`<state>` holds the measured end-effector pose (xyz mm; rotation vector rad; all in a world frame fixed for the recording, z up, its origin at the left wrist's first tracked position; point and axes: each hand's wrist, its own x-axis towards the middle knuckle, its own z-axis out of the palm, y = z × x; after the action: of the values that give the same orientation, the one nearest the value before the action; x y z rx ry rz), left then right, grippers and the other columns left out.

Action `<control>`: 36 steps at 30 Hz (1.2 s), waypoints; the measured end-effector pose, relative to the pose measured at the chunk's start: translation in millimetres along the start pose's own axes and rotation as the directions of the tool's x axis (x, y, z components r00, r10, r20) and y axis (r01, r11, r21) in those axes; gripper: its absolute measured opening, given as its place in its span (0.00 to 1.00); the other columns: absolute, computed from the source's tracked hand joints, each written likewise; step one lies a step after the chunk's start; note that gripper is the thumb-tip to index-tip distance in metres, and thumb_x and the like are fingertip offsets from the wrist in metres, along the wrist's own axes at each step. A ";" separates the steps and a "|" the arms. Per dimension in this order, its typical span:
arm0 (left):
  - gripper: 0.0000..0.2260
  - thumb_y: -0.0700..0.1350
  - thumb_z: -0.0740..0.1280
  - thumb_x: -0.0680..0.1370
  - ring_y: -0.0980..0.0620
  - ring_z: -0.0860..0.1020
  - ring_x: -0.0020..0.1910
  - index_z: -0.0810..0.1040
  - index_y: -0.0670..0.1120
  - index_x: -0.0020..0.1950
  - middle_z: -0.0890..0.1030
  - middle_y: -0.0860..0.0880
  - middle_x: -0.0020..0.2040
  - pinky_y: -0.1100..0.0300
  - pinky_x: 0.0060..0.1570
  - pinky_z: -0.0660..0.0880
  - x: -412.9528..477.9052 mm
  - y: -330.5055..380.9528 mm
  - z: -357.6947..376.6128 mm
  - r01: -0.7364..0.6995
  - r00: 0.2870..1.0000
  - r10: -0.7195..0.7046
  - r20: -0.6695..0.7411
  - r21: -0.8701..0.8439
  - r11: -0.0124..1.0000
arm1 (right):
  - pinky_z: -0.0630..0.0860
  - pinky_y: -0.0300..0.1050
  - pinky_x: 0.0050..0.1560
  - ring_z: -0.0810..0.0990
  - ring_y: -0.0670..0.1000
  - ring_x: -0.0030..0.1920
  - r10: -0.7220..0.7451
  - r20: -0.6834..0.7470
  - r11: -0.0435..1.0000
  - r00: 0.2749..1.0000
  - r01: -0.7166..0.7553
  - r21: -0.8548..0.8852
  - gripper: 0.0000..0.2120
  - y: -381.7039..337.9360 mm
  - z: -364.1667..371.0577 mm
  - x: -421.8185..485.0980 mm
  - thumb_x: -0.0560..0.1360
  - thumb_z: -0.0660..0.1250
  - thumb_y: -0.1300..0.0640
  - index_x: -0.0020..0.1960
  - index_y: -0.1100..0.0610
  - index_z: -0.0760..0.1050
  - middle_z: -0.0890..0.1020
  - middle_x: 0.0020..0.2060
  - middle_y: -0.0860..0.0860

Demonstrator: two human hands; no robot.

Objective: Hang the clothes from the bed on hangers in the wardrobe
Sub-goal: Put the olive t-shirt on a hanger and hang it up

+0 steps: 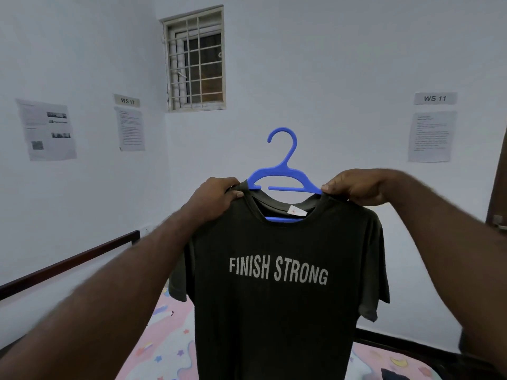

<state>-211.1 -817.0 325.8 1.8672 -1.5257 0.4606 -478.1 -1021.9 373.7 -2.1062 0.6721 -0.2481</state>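
Note:
A dark T-shirt [279, 297] printed "FINISH STRONG" hangs in front of me on a blue plastic hanger [284, 171], whose hook sticks up above the collar. My left hand [216, 198] grips the shirt's left shoulder by the collar. My right hand [356, 187] pinches the right shoulder over the hanger's arm end. The shirt hangs over the bed [170, 341], which has a pink patterned sheet. No wardrobe is in view.
A dark bed frame rail [68, 261] runs along the left wall. A barred window [196, 60] sits high in the corner. Paper notices hang on both walls. A dark garment [395, 375] lies on the bed at bottom right. A brown door edge [498, 187] is at far right.

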 end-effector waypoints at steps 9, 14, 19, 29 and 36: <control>0.08 0.46 0.64 0.80 0.48 0.76 0.41 0.77 0.44 0.45 0.78 0.50 0.38 0.52 0.45 0.72 -3.8 -9.8 6.1 0.044 0.997 -0.046 0.060 0.030 0.999 | 0.77 0.41 0.48 0.81 0.48 0.40 -0.242 -0.362 0.967 0.900 0.191 -0.171 0.04 13.9 26.7 15.9 0.74 0.72 0.62 0.42 0.58 0.84 0.85 0.38 0.52; 0.08 0.46 0.64 0.80 0.52 0.73 0.38 0.75 0.47 0.42 0.76 0.52 0.36 0.59 0.39 0.68 -3.5 -14.5 7.4 0.051 0.996 -0.051 0.067 0.011 0.999 | 0.72 0.34 0.44 0.79 0.42 0.40 -0.404 -0.543 0.911 0.736 0.271 -0.311 0.03 15.3 47.4 22.2 0.75 0.71 0.61 0.44 0.57 0.84 0.83 0.37 0.46; 0.06 0.45 0.65 0.80 0.50 0.76 0.42 0.78 0.45 0.46 0.80 0.49 0.40 0.57 0.44 0.71 -6.7 -22.1 6.6 0.056 0.996 -0.055 0.068 -0.009 0.998 | 0.77 0.42 0.46 0.82 0.50 0.39 -0.208 -0.520 0.948 0.828 0.303 0.103 0.05 22.0 50.9 21.3 0.73 0.73 0.64 0.48 0.58 0.82 0.85 0.41 0.56; 0.07 0.47 0.64 0.79 0.51 0.77 0.46 0.81 0.49 0.53 0.82 0.52 0.45 0.52 0.49 0.74 -11.9 -23.6 13.4 0.026 0.998 -0.030 0.052 0.068 0.997 | 0.76 0.47 0.45 0.80 0.51 0.42 -0.120 -0.529 0.983 0.840 0.175 0.055 0.08 17.3 48.4 23.3 0.78 0.66 0.59 0.56 0.60 0.76 0.84 0.47 0.57; 0.07 0.46 0.65 0.79 0.50 0.78 0.46 0.81 0.48 0.53 0.82 0.52 0.45 0.50 0.50 0.75 -14.9 -26.6 11.5 0.032 0.998 -0.035 0.053 0.073 0.997 | 0.74 0.51 0.61 0.80 0.53 0.52 0.054 -0.041 0.995 0.998 -0.050 0.087 0.12 51.3 52.0 24.6 0.81 0.64 0.55 0.53 0.62 0.82 0.85 0.50 0.54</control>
<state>-191.0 -811.9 300.7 1.9721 -1.5288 0.4583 -455.3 -1022.8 300.1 -2.0041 0.7283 -0.2897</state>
